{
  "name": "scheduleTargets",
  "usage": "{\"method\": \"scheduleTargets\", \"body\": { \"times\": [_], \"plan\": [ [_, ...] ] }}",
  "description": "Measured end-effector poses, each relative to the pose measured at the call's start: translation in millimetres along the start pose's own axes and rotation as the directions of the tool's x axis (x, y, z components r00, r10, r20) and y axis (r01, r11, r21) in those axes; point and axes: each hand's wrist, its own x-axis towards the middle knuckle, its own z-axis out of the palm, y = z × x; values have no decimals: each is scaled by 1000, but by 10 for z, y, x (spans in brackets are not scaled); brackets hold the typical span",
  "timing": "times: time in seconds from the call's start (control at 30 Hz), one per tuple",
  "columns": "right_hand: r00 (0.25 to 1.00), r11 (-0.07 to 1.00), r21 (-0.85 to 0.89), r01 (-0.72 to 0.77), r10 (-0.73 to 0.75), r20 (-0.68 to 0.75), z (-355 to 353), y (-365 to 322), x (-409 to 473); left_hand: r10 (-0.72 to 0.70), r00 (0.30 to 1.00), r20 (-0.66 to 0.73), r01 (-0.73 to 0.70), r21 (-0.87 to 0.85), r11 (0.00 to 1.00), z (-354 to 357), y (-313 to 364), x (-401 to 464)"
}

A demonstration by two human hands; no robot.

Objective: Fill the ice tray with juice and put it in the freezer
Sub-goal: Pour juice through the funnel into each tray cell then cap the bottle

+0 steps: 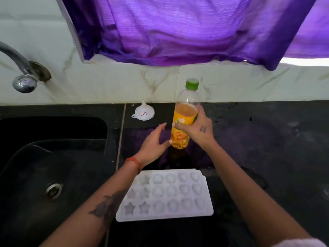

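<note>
A plastic juice bottle (185,114) with a green cap and orange juice stands upright over the dark counter. My right hand (199,129) grips it around the yellow label. My left hand (154,139) is beside the bottle's lower part, fingers spread and relaxed, its thumb close to the base; I cannot tell if it touches. The white ice tray (165,195) with star, round and heart moulds lies flat near the counter's front edge, and its cells look dry.
A small white funnel (143,113) sits upside down by the back wall. A black sink (53,157) with a drain lies to the left, under a metal tap (23,75). A purple curtain (178,29) hangs above.
</note>
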Motion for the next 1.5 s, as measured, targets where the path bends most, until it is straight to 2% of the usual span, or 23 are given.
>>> {"method": "scheduleTargets", "body": {
  "times": [0.13,0.2,0.27,0.33,0.4,0.47,0.53,0.57,0.63,0.73,0.83,0.93,1.07,1.2,1.27,1.37,1.43,1.5],
  "plan": [
    [999,1000,9,27,-27,-40,-93,60,-529,-34,999,-40,18,-339,941,79,297,-253],
    [999,999,24,22,-21,-41,-93,65,-686,-35,999,-11,27,-425,905,120,407,-343],
    [998,998,67,12,-15,58,-145,54,-749,-5,1000,27,16,-447,894,150,480,-418],
    [965,995,87,-39,15,263,-286,41,-724,31,998,53,-4,-449,894,169,548,-482],
    [932,994,67,-87,58,357,-481,-9,-651,54,997,48,-28,-427,904,182,611,-508],
    [971,987,123,-105,74,229,-678,-150,-579,79,997,16,-68,-359,931,202,664,-514],
    [1000,990,140,-12,8,26,-808,-369,-526,86,996,-28,-91,-255,963,224,716,-500],
    [997,995,69,72,-70,-33,-832,-495,-505,89,994,-58,-99,-198,975,239,740,-484],
    [968,951,-195,240,-249,-21,-817,-723,-468,103,988,-113,-114,-93,989,278,785,-447],
    [940,730,-604,319,-326,103,-710,-908,-370,124,979,-161,-114,68,991,346,805,-374],
    [895,594,-707,385,-427,128,-629,-869,-339,167,964,-209,-137,153,979,374,727,-333],
    [838,589,-658,469,-531,122,-616,-737,-383,233,950,-206,-199,171,965,372,681,-318],
    [812,641,-508,576,-519,266,-743,-743,-352,248,957,-151,-220,178,959,307,676,-270],
    [763,561,-519,645,-451,463,-875,-902,-293,248,964,-98,-228,178,957,262,665,-237],
    [802,546,-588,597,-396,446,-873,-982,-272,241,967,-86,-224,169,960,252,657,-224],
    [891,566,-688,454,-302,340,-822,-1089,-250,241,968,-69,-227,161,960,238,645,-216],
    [903,555,-712,430,-245,354,-775,-1122,-239,244,968,-59,-232,164,959,229,639,-207],
    [880,522,-710,473,-242,408,-754,-1149,-223,243,969,-49,-233,156,960,222,637,-200]
  ]
}}
